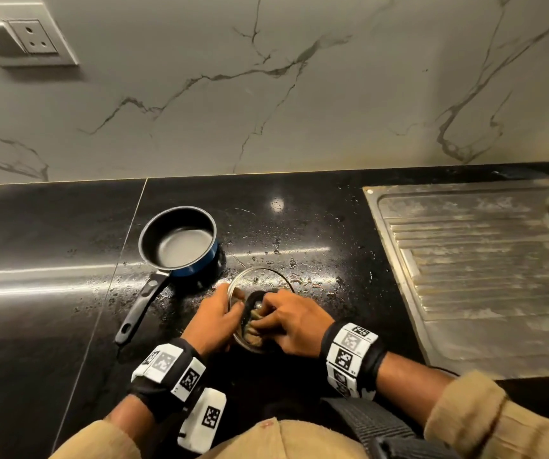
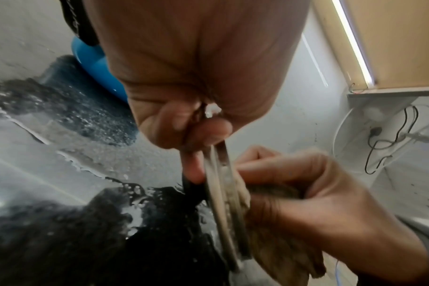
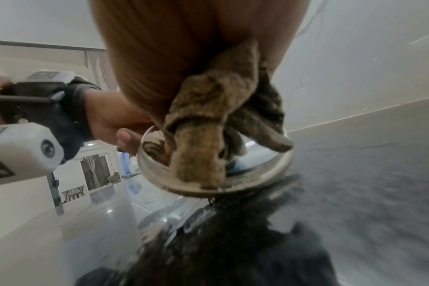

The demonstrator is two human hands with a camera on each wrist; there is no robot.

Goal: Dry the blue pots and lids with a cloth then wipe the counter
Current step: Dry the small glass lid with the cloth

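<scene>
A glass lid [image 1: 260, 279] with a metal rim is held on edge over the wet black counter [image 1: 316, 226]. My left hand [image 1: 215, 318] pinches the lid's rim [image 2: 220, 193] between thumb and fingers. My right hand [image 1: 291, 323] grips a bunched brown cloth [image 1: 253, 327] and presses it against the lid's glass [image 3: 262, 154]. In the right wrist view the cloth [image 3: 208, 120] is folded over the rim. A blue pot [image 1: 180, 241] with a dark inside and a long black handle stands upright on the counter, up and left of my hands.
A steel sink drainboard [image 1: 478, 260] fills the right side. The marble backsplash [image 1: 266, 94] rises behind the counter, with a wall socket [image 1: 33, 39] at top left. Water drops lie scattered over the counter around the lid.
</scene>
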